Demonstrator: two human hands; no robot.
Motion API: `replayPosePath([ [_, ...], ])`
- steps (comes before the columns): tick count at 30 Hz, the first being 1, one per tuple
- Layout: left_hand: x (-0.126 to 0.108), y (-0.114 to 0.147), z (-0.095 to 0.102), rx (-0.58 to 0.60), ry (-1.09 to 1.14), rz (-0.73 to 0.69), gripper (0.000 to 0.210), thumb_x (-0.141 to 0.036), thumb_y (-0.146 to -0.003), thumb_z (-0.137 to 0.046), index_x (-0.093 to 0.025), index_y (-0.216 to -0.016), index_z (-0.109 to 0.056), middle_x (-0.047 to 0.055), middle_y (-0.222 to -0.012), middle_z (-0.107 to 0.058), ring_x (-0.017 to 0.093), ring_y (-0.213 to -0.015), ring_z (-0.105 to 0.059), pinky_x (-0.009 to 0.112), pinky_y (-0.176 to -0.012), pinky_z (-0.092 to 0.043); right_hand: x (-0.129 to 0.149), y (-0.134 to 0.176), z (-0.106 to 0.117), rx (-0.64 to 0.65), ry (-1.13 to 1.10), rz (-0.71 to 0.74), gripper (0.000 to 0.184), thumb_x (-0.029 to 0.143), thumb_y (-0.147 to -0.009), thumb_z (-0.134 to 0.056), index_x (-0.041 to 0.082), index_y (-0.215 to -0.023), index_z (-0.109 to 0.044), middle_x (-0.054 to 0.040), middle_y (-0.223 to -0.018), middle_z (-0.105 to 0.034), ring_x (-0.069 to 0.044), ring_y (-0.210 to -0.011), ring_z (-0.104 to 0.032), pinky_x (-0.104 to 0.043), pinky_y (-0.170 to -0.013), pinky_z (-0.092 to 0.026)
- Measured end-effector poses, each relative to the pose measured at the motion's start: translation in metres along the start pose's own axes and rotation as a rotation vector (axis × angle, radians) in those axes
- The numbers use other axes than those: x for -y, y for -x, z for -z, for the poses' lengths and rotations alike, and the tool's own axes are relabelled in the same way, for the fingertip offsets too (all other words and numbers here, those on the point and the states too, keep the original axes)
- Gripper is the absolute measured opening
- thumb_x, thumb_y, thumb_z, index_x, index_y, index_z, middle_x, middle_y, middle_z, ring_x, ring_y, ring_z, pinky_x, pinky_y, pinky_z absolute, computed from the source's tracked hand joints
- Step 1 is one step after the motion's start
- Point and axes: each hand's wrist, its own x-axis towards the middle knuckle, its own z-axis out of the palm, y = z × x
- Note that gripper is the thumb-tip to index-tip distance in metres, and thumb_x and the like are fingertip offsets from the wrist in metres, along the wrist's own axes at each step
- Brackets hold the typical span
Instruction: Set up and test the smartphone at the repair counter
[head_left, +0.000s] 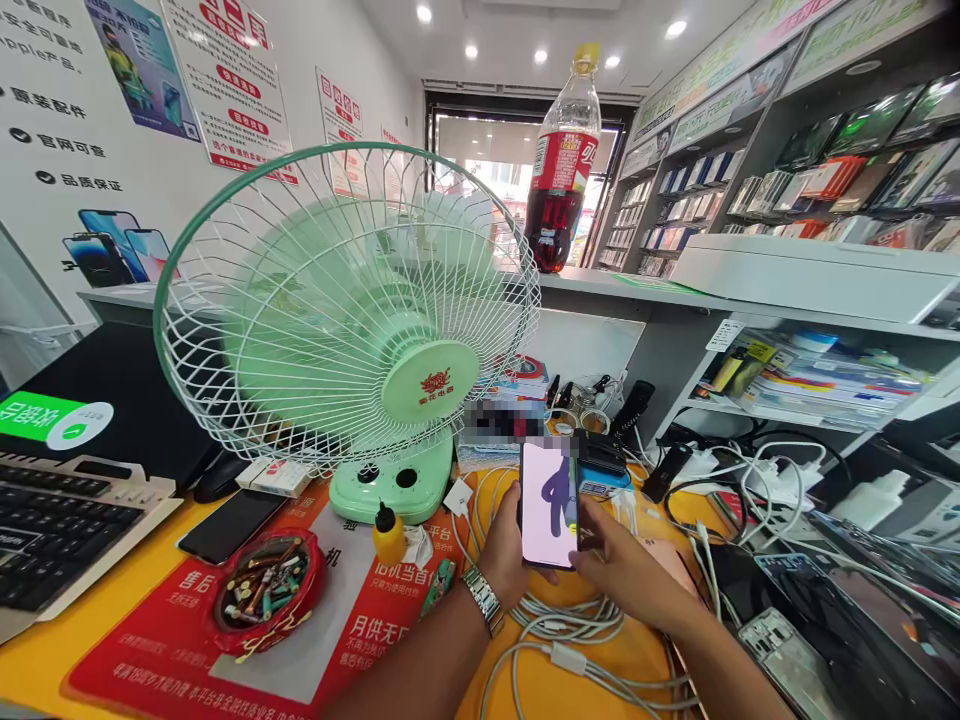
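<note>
Here, left hand (pixel 505 550) with fingers wrapped around a lit smartphone (pixel 546 515), right hand (pixel 619 565) with fingers holding its right edge, over the yellow tabletop (pixel 34 675), coiled white cables (pixel 568 657) nearer, mint-green electric fan (pixel 431 382) leftward, cola bottle (pixel 559 165) beyond.

Head camera is looking forward, down over desk (pixel 22 685); left hand (pixel 505 545), right hand (pixel 615 562) showing near, shopfront (pixel 491 150) far.

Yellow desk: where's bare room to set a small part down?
Two patches: the grey panel of the red printed mat, between the round red bowl and small yellow bottle; the yellow desktop strip between black-keyed keyboard and mat. Crowded: beneath the lit phone and to its right, with tangled white cables.
</note>
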Motion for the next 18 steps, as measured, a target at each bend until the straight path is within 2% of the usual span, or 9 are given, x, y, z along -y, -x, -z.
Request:
replayPosePath([
  [2, 0.001, 0.000, 0.000, 0.001, 0.005, -0.002, 0.062, -0.061, -0.089, -0.029, -0.012, -0.103, -0.066, 0.008, -0.071, -0.068, 0.016, -0.047, -0.058, 0.021, -0.030, -0.039, -0.006, 0.006, -0.006, 0.016, -0.020, -0.017, 0.076, 0.015, -0.076, -0.057, 0.024, -0.144, -0.026, -0.0076, -0.122, -0.059, -0.020, -0.101, -0.059, -0.036, -0.090, -0.048],
  [4, 0.003, 0.000, 0.000, -0.005, -0.004, 0.002, 0.061, -0.060, -0.089, -0.030, -0.012, -0.098, -0.067, 0.008, -0.068, -0.066, 0.015, -0.045, -0.057, 0.021, -0.031, -0.038, -0.007, 0.006, -0.007, 0.003, -0.043, -0.002, 0.070, 0.018, -0.077, -0.059, 0.023, -0.141, -0.032, -0.0071, -0.119, -0.060, -0.020, -0.099, -0.060, -0.035, -0.088, -0.048],
  [6, 0.005, 0.000, 0.000, -0.002, -0.022, 0.003, 0.061, -0.060, -0.089, -0.031, -0.011, -0.095, -0.067, 0.007, -0.067, -0.065, 0.015, -0.045, -0.057, 0.021, -0.031, -0.039, -0.004, 0.000, -0.005, -0.068, -0.026, 0.018, 0.046, 0.025, -0.078, -0.059, 0.020, -0.123, -0.053, -0.0064, -0.107, -0.064, -0.022, -0.094, -0.060, -0.034, -0.083, -0.048],
  [8, 0.006, 0.000, 0.000, 0.006, -0.034, 0.001, 0.061, -0.061, -0.088, -0.032, -0.011, -0.096, -0.067, 0.007, -0.068, -0.065, 0.015, -0.047, -0.058, 0.020, -0.031, -0.039, 0.000, -0.009, -0.001, -0.193, 0.056, 0.026, 0.022, 0.035, -0.081, -0.058, 0.017, -0.091, -0.066, -0.0055, -0.089, -0.065, -0.022, -0.084, -0.059, -0.034, -0.077, -0.047],
  [11, 0.006, 0.001, -0.001, 0.003, -0.024, 0.005, 0.059, -0.061, -0.088, -0.034, -0.013, -0.101, -0.066, 0.004, -0.067, -0.063, 0.015, -0.049, -0.057, 0.020, -0.032, -0.040, 0.005, -0.018, 0.003, -0.319, 0.171, 0.034, 0.035, 0.043, -0.084, -0.051, 0.018, -0.064, -0.063, -0.0045, -0.073, -0.060, -0.021, -0.075, -0.055, -0.033, -0.072, -0.045],
  [13, 0.004, 0.001, 0.000, -0.003, -0.019, 0.005, 0.059, -0.061, -0.088, -0.033, -0.013, -0.102, -0.066, 0.004, -0.067, -0.064, 0.015, -0.049, -0.057, 0.020, -0.032, -0.039, 0.006, -0.016, 0.001, -0.290, 0.168, 0.039, 0.029, 0.042, -0.084, -0.052, 0.018, -0.073, -0.065, -0.0043, -0.077, -0.061, -0.021, -0.077, -0.056, -0.033, -0.072, -0.046],
  [14, 0.004, 0.001, 0.000, -0.001, -0.018, 0.005, 0.060, -0.062, -0.088, -0.033, -0.013, -0.102, -0.066, 0.005, -0.069, -0.065, 0.015, -0.049, -0.057, 0.020, -0.032, -0.039, 0.005, -0.013, -0.002, -0.242, 0.143, 0.037, 0.024, 0.038, -0.083, -0.055, 0.018, -0.087, -0.066, -0.0045, -0.084, -0.063, -0.022, -0.080, -0.057, -0.033, -0.073, -0.047],
  [15, 0.003, 0.000, 0.001, 0.004, -0.016, 0.003, 0.061, -0.062, -0.088, -0.032, -0.013, -0.102, -0.066, 0.006, -0.070, -0.066, 0.015, -0.049, -0.058, 0.020, -0.032, -0.038, 0.004, -0.009, -0.004, -0.184, 0.107, 0.032, 0.028, 0.034, -0.081, -0.058, 0.019, -0.105, -0.063, -0.0050, -0.093, -0.064, -0.022, -0.084, -0.058, -0.033, -0.076, -0.048],
  [18, 0.004, -0.002, 0.003, 0.016, -0.010, -0.022, 0.064, -0.065, -0.087, -0.032, -0.013, -0.100, -0.067, 0.007, -0.070, -0.067, 0.014, -0.047, -0.058, 0.020, -0.033, -0.037, -0.001, 0.001, -0.013, -0.041, -0.014, -0.004, 0.071, 0.023, -0.076, -0.062, 0.022, -0.140, -0.032, -0.0065, -0.110, -0.062, -0.020, -0.092, -0.060, -0.034, -0.081, -0.049],
])
